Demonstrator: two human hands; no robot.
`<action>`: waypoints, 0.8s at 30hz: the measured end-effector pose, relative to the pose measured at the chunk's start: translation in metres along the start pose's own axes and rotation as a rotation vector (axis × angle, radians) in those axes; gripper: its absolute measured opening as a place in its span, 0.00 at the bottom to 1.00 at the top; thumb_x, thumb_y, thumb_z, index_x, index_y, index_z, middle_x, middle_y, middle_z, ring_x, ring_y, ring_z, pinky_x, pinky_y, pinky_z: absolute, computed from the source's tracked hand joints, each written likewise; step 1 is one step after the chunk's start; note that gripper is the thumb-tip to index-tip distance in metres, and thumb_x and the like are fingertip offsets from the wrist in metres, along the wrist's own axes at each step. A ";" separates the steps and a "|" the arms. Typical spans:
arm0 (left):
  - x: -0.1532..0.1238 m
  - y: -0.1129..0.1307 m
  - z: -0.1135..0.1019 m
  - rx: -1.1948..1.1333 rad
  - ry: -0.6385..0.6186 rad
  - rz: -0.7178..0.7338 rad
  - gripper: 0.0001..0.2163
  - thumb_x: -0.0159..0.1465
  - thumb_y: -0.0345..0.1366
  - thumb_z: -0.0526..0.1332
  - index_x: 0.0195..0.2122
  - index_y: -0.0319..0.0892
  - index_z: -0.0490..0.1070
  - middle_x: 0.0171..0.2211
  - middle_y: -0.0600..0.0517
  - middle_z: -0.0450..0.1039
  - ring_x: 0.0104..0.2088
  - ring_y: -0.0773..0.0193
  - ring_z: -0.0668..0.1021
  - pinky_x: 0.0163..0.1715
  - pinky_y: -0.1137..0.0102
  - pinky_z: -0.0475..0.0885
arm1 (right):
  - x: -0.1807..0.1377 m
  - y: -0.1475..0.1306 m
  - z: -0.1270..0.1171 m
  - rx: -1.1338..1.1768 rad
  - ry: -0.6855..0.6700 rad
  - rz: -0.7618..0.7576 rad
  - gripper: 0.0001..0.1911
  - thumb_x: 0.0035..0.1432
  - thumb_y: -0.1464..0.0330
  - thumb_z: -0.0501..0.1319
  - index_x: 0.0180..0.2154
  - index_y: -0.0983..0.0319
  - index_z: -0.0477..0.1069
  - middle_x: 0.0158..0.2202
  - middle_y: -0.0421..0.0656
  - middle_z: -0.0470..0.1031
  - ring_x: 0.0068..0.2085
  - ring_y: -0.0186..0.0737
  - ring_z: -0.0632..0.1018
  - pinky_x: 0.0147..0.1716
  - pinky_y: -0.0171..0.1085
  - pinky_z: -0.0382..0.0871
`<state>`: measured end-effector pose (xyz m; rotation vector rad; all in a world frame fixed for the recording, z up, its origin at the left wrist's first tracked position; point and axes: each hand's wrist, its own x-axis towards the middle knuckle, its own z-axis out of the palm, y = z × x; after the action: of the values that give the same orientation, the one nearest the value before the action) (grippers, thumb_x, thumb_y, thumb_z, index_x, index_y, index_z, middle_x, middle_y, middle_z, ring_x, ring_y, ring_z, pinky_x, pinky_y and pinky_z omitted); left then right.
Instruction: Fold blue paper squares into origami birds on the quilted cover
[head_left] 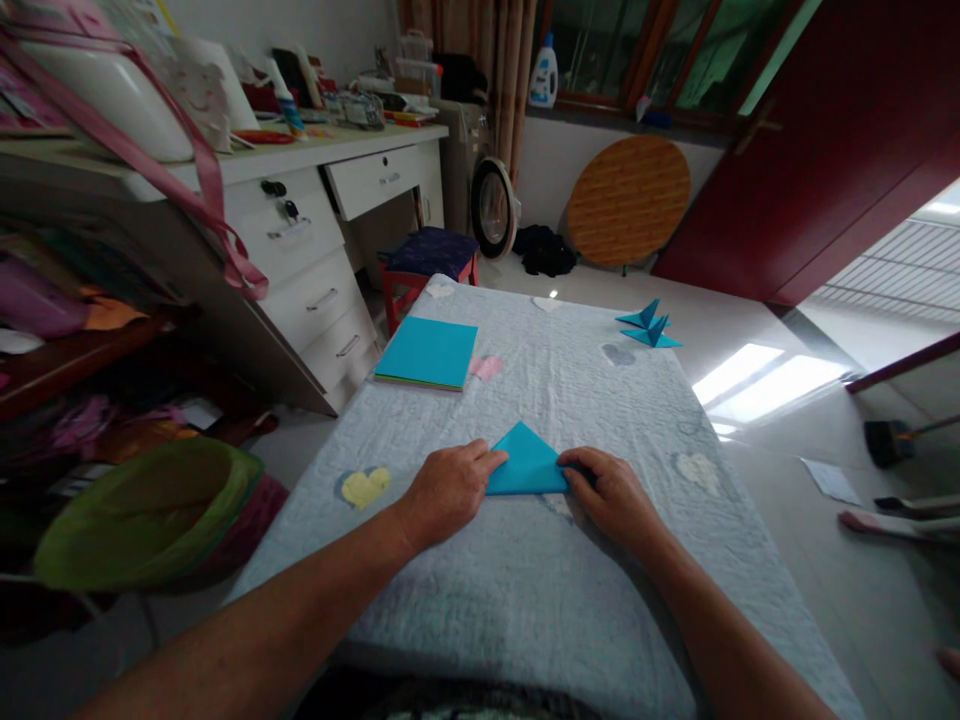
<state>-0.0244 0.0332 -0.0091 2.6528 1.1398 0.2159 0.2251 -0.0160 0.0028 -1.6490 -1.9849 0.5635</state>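
Note:
A blue sheet of origami paper (pixel 527 462), folded into a triangle, lies on the cloth-covered table with its peak pointing away from me. At its left corner, my left hand (pixel 454 487) presses the paper with closed fingers. My right hand (pixel 604 492) pinches the right corner, its thumb and fingertips curled round the edge. Beyond, to the left, sits a stack of square coloured paper (pixel 427 352) with a blue sheet on top. Two folded blue paper figures (pixel 649 325) with raised points stand at the table's far right corner.
A heart-patterned cloth (pixel 555 580) covers the table. Left of it are a green-lined bin (pixel 150 510) and a white desk with drawers (pixel 300 240). Behind stand a stool (pixel 429 255), a washing machine with its door open (pixel 495 208) and a round wooden board (pixel 628 200).

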 end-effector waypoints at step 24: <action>-0.001 0.001 0.000 0.106 0.013 0.041 0.17 0.69 0.29 0.53 0.57 0.47 0.68 0.40 0.51 0.73 0.36 0.61 0.78 0.36 0.69 0.73 | 0.000 0.002 0.002 -0.018 -0.002 0.007 0.14 0.62 0.68 0.53 0.40 0.61 0.77 0.38 0.45 0.81 0.39 0.43 0.80 0.42 0.39 0.69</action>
<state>-0.0239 0.0321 -0.0084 2.7725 1.1318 0.1847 0.2254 -0.0158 0.0004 -1.6669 -1.9922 0.5514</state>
